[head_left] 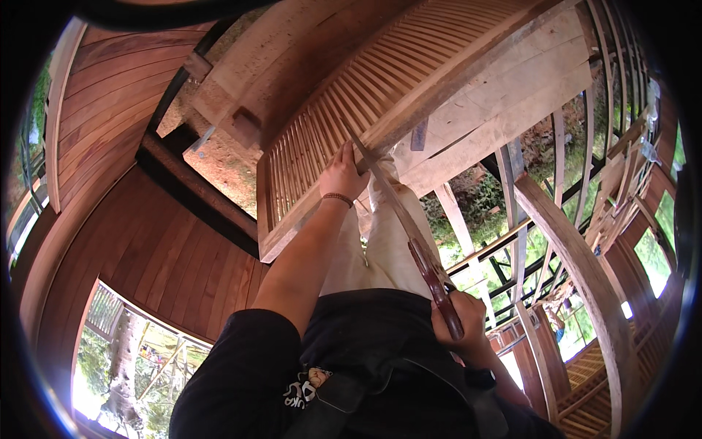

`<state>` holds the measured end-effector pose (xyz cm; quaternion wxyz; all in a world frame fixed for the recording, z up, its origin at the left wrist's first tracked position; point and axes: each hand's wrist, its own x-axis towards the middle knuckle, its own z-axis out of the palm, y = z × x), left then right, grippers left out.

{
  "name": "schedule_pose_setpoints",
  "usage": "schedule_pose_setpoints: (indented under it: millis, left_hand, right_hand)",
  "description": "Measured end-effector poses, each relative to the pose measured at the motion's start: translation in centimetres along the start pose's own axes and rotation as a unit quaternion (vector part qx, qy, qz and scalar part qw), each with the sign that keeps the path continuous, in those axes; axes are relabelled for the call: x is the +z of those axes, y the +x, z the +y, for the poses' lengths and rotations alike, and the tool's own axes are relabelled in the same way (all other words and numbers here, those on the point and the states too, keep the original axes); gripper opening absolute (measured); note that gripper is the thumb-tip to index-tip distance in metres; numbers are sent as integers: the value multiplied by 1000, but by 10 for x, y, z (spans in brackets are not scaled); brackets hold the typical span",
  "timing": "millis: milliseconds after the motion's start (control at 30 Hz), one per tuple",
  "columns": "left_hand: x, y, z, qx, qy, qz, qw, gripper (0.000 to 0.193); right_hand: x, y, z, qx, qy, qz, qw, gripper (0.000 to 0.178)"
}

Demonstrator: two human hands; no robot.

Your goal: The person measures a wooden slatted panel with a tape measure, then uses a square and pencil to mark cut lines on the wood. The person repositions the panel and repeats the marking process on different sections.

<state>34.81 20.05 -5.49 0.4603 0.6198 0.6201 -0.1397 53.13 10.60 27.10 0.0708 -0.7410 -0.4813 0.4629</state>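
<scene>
A handsaw point(393, 196) with a long thin blade and a brown wooden handle slants across the middle. My right hand point(468, 320), at waist height on the right, is closed around its handle. The far end of the blade lies across the near rail of a slatted wooden panel point(446, 91). Beside the blade, my left hand point(342, 174) grips that rail, thumb close to the saw and fingers over the slats. Part of the left fingers and the underside of the rail are hidden. A beaded bracelet circles my left wrist.
Pale boards point(497, 121) lie beyond the panel at right. A dark beam point(205, 201) runs along the left by a plank wall point(139, 241). Gaps between dark bars at right show ground below. A thick curved timber point(578, 263) rises near my right side.
</scene>
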Motion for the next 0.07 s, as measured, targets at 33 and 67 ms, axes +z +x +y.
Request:
schedule_pose_setpoints:
  millis: [33,67]
  left_hand:
    - [-2,0,2,-4,-1,-2,1000,85]
    - [-4,1,4,-10,-3,-25,1000,89]
  right_hand:
    - [-2,2,2,-10,-1,-6,1000,17]
    - [-2,2,2,-8,-2,-5,1000,17]
